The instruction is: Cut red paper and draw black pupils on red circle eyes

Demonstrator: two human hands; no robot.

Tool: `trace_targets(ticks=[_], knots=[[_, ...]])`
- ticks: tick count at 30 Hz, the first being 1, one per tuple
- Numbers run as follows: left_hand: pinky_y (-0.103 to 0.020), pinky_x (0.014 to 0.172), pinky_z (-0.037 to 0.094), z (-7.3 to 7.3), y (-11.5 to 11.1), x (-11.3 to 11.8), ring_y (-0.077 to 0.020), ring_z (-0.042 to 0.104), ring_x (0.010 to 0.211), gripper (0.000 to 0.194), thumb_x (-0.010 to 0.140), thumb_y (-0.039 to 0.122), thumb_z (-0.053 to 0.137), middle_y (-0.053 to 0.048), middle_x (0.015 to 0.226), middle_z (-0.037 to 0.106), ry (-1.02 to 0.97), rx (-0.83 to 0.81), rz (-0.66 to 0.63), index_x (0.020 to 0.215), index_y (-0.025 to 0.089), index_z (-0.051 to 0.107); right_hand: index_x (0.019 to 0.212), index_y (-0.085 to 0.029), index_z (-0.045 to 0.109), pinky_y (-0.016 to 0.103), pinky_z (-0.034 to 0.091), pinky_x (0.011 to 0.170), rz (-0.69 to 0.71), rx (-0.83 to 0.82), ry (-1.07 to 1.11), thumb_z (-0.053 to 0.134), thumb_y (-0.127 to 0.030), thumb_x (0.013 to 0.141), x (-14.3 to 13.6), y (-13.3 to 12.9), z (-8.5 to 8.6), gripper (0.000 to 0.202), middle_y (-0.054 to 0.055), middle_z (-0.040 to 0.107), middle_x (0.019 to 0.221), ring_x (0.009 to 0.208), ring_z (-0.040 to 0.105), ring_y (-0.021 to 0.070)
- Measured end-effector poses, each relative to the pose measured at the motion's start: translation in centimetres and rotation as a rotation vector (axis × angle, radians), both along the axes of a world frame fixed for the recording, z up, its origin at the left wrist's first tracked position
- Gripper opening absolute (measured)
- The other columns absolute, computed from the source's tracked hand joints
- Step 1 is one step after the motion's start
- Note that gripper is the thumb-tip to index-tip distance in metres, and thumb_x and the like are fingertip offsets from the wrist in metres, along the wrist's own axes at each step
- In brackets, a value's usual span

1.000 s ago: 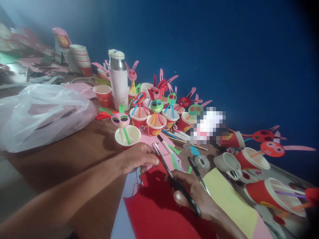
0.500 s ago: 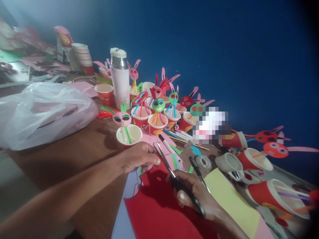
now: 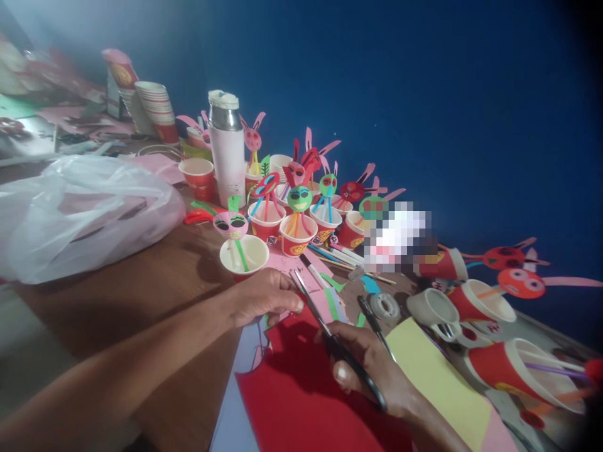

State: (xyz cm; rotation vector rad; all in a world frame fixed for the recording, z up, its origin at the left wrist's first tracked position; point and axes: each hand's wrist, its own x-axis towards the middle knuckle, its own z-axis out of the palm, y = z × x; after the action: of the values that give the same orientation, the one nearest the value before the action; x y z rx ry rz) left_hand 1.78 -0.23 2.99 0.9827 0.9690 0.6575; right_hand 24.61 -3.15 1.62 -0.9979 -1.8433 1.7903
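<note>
My right hand (image 3: 365, 364) is closed around the black handles of a pair of scissors (image 3: 315, 307), with the blades pointing up and left, nearly together. My left hand (image 3: 264, 295) pinches red paper beside the blades; how much lies between the fingertips is mostly hidden. Just below both hands, a large red paper sheet (image 3: 301, 395) with a cut, curved upper edge lies over pale blue paper (image 3: 230, 402). Beyond my left hand stands a paper cup (image 3: 245, 254) with a pink paper face (image 3: 230, 224) on a green stem.
Several decorated cups crowd the back around a white flask (image 3: 227, 157). A plastic bag (image 3: 94, 213) lies left. Right of the scissors are a black pen (image 3: 372, 317), a tape roll (image 3: 385, 306), yellow paper (image 3: 438, 383) and a white mug (image 3: 431, 311).
The scissor blades have closed from slightly apart to nearly together, and the right thumb has shifted a little. The left hand stays in almost the same place.
</note>
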Motion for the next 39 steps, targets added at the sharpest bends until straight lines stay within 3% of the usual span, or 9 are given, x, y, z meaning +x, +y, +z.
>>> trace_targets(ticks=[9, 16, 21, 27, 31, 35, 39], knots=[[-0.020, 0.038, 0.031, -0.1, -0.1, 0.0, -0.0058, 0.040, 0.034, 0.015, 0.062, 0.024, 0.064, 0.004, 0.038, 0.048, -0.030, 0.007, 0.014, 0.055, 0.013, 0.057, 0.096, -0.014, 0.059, 0.019, 0.034, 0.042, -0.082, -0.046, -0.024, 0.069, -0.053, 0.069, -0.3, -0.2, -0.3, 0.049, -0.004, 0.045, 0.057, 0.045, 0.039, 0.0073], [-0.020, 0.042, 0.034, 0.0, -0.2, 0.1, -0.0043, 0.034, 0.033, 0.017, 0.068, 0.026, 0.061, 0.011, 0.036, 0.033, -0.060, 0.029, 0.061, 0.057, 0.015, 0.054, 0.101, -0.011, 0.055, 0.021, 0.036, 0.043, -0.141, -0.001, 0.059, 0.057, -0.058, 0.077, -0.2, 0.6, -0.3, 0.053, -0.003, 0.050, 0.052, 0.043, 0.045, 0.0093], [-0.019, 0.041, 0.032, -0.2, -0.2, 0.1, -0.0040, 0.034, 0.034, 0.019, 0.071, 0.029, 0.061, 0.010, 0.037, 0.036, -0.075, 0.047, 0.074, 0.060, 0.015, 0.055, 0.102, -0.012, 0.053, 0.021, 0.036, 0.045, -0.145, 0.013, 0.071, 0.058, -0.055, 0.078, 0.1, 0.8, -0.6, 0.049, -0.003, 0.052, 0.053, 0.044, 0.046, 0.0092], [-0.018, 0.040, 0.030, -0.8, -0.4, 0.4, -0.0039, 0.035, 0.036, 0.018, 0.072, 0.027, 0.059, 0.008, 0.039, 0.040, -0.085, 0.060, 0.048, 0.060, 0.014, 0.054, 0.096, -0.013, 0.053, 0.020, 0.035, 0.043, -0.167, 0.049, -0.001, 0.059, -0.057, 0.076, -0.1, 1.1, 0.4, 0.049, -0.004, 0.051, 0.053, 0.044, 0.046, 0.0089], [-0.018, 0.039, 0.029, -1.1, -0.8, 0.9, -0.0045, 0.035, 0.035, 0.031, 0.076, 0.035, 0.058, 0.008, 0.038, 0.040, -0.084, 0.067, 0.067, 0.055, 0.016, 0.046, 0.096, -0.013, 0.052, 0.020, 0.035, 0.043, -0.195, 0.053, -0.022, 0.056, -0.061, 0.076, -0.1, 1.0, 0.8, 0.052, -0.004, 0.050, 0.052, 0.043, 0.046, 0.0089], [-0.018, 0.035, 0.030, -0.9, -1.2, 1.3, -0.0052, 0.032, 0.031, 0.034, 0.076, 0.042, 0.058, 0.007, 0.036, 0.040, -0.090, 0.009, 0.130, 0.057, 0.016, 0.048, 0.096, -0.014, 0.051, 0.020, 0.035, 0.044, -0.186, 0.065, -0.021, 0.056, -0.058, 0.078, 0.0, 0.8, 0.5, 0.049, -0.004, 0.051, 0.054, 0.044, 0.046, 0.0085], [-0.019, 0.034, 0.034, -0.6, -1.3, 1.4, -0.0075, 0.039, 0.031, 0.028, 0.074, 0.040, 0.058, 0.004, 0.039, 0.048, -0.150, -0.068, 0.112, 0.060, 0.016, 0.051, 0.096, -0.015, 0.050, 0.021, 0.036, 0.045, -0.175, 0.080, -0.010, 0.055, -0.055, 0.080, 0.0, 0.7, 0.0, 0.044, -0.004, 0.051, 0.054, 0.046, 0.047, 0.0091]])
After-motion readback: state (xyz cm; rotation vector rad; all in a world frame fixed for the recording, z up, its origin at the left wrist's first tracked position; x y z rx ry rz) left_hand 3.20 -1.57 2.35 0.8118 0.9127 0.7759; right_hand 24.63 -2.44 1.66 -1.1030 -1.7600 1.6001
